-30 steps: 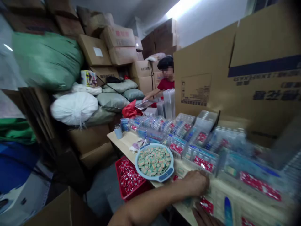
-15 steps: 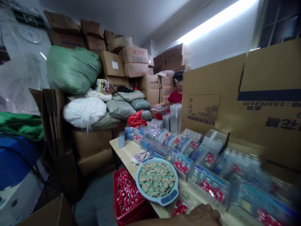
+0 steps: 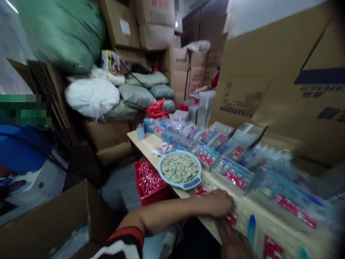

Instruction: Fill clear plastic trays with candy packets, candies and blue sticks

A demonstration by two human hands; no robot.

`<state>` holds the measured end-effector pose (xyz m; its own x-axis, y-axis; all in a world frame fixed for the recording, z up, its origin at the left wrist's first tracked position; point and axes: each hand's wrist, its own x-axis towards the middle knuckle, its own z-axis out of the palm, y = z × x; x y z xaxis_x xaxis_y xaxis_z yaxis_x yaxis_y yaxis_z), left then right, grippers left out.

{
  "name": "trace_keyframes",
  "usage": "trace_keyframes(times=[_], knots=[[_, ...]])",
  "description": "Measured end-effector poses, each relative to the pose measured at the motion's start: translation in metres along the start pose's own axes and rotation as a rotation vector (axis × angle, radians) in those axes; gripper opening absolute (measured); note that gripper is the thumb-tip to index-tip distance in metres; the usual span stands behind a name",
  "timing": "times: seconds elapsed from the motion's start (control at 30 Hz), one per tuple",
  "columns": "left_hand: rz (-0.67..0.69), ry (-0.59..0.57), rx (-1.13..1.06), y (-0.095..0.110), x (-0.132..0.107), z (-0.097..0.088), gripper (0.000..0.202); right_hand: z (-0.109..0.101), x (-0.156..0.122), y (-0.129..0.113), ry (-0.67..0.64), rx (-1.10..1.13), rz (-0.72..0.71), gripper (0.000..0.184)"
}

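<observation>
My left hand [image 3: 218, 203] reaches across from the lower left to the table's near edge, its fingers curled down beside a red-and-white packet [image 3: 231, 219]. Whatever those fingers hold is hidden. Just below it is my right hand [image 3: 234, 242], partly cut off by the frame; blur and the angle hide its fingertips. To its right lie a slim blue object [image 3: 251, 230] and another red packet [image 3: 272, 248]. Beyond my left forearm, a light-blue round tray [image 3: 190, 186] holds many small green-and-tan packets [image 3: 179, 167]. Transparent boxes [image 3: 234, 176] with red packets and blue items stand along the table.
A red bin [image 3: 138, 180] full of red packets is beside the table [image 3: 142, 142]. A blue cup [image 3: 140, 132] stands at the far corner. Large cardboard [image 3: 248, 82] rises on the right. Sacks [image 3: 93, 95] and cartons fill the back; another person's arm [image 3: 205, 88] shows there.
The view has tilted down and the scene sits higher. My left hand, seen before at the bottom edge, now shows with its forearm and striped sleeve. My right hand has come into view.
</observation>
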<state>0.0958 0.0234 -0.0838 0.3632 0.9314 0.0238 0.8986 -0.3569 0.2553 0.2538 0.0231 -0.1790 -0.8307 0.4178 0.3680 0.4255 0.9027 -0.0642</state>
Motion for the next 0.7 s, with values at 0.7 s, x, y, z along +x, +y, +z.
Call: trace_keyframes(times=[0.7], knots=[[-0.555, 0.135, 0.038, -0.121, -0.114, -0.087, 0.030, -0.050, 0.092, -0.019, -0.111, 0.175, 0.025, 0.060]])
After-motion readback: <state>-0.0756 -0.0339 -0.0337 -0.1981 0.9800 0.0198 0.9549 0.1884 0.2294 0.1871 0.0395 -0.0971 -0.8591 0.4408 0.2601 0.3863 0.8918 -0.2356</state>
